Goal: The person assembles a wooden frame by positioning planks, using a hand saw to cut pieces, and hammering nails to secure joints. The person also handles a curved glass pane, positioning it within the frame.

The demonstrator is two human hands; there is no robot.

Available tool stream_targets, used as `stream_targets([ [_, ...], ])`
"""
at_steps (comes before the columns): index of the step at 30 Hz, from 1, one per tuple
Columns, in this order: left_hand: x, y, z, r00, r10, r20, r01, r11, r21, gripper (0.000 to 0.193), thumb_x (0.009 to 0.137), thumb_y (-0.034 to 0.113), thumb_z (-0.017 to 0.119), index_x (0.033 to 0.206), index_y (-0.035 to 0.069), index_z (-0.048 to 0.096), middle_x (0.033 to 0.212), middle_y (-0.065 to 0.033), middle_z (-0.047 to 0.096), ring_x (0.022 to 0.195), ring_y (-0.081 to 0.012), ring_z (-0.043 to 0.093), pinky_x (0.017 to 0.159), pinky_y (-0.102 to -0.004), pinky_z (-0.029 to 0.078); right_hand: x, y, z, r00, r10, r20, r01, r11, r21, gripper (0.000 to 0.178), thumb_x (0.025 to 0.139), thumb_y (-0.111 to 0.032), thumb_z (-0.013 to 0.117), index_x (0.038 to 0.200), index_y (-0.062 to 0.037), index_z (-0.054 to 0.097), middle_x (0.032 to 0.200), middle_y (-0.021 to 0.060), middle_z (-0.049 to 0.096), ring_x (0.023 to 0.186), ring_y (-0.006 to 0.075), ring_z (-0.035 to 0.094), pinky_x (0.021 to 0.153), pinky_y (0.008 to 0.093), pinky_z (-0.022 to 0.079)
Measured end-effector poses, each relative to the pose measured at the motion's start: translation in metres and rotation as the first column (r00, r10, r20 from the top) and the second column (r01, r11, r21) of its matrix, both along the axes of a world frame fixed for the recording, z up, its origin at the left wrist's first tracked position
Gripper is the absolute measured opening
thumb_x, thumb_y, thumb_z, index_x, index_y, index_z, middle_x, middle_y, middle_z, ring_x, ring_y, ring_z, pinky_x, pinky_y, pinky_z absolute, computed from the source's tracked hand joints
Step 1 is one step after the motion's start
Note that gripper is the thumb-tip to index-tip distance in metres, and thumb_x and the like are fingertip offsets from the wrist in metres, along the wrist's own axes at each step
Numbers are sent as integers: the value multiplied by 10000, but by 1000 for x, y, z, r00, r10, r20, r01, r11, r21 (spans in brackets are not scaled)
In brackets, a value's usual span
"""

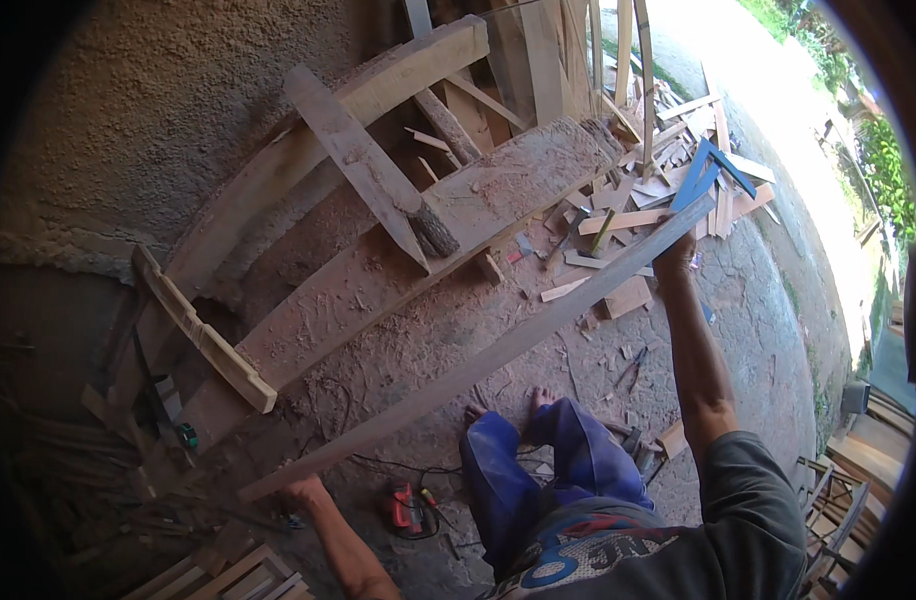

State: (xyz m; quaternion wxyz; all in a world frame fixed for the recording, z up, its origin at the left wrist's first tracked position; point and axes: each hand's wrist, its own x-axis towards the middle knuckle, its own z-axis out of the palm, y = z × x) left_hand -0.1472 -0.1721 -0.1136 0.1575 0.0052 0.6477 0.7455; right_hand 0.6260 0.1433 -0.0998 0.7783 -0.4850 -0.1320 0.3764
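A long, narrow wooden board [518,340] runs slantwise across the space in front of me, from low at the left to high at the right. My left hand [303,490] is closed around its near left end, with the fingers partly hidden. Far out on an extended arm, my right hand [675,255] grips the underside close to the other end. A blue angular frame [700,172] shows just beyond that end; whether my right hand touches it, I cannot tell.
A thick workbench plank [328,305] covered in shavings carries a crossing board [353,160]. A curved wooden piece [203,330] and a tape measure [187,435] lie at its left. Offcuts [628,298] litter the ground. A red power tool [408,510] with cable sits near my feet.
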Motion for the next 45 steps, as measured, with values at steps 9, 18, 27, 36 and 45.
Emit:
stream_targets([
  [9, -37, 49, -183, 992, -64, 104, 56, 996, 75, 561, 950, 462, 529, 1393, 132, 429, 1376, -120, 456, 1242, -300, 468, 1102, -531, 347, -9, 10, -214, 998, 53, -20, -54, 998, -35, 245, 939, -365, 529, 992, -128, 563, 853, 25, 575, 824, 179, 584, 781, 340, 476],
  [18, -61, 66, -314, 981, -123, 149, 91, 974, 207, 635, 944, 473, 522, 1466, 147, 367, 1461, -134, 394, 1324, -315, 405, 1139, -551, 292, -28, 14, -357, 992, 46, 117, -47, 999, 13, 259, 932, -365, 522, 992, -121, 583, 908, 44, 593, 850, 198, 596, 785, 361, 487],
  [27, -86, 68, -351, 904, -330, -272, 400, 877, 265, 696, 968, 508, 454, 1543, 155, 282, 1579, -171, 226, 1449, -317, 251, 1175, -573, 224, -50, 25, -351, 995, -17, -101, 26, 995, 92, 331, 945, -398, 505, 1088, -105, 558, 941, 75, 608, 870, 240, 615, 802, 381, 512],
  [36, -21, 69, -304, 925, -1, -381, 43, 994, 100, 575, 1007, 435, 447, 1439, 56, 416, 1439, -214, 394, 1309, -331, 414, 1091, -484, 336, -64, 54, -351, 999, -34, 33, 34, 999, 4, 416, 959, -426, 478, 1023, -53, 648, 911, 70, 661, 806, 200, 641, 716, 323, 506],
  [45, 5, 73, -224, 495, -171, -852, -262, 905, -335, 450, 1037, 348, 467, 1277, -18, 570, 1258, -245, 546, 1132, -340, 560, 961, -428, 449, -59, 84, -384, 907, -81, 413, 142, 983, -119, 671, 979, -553, 343, 1115, 30, 645, 1002, 187, 685, 951, 308, 634, 851, 425, 458],
])
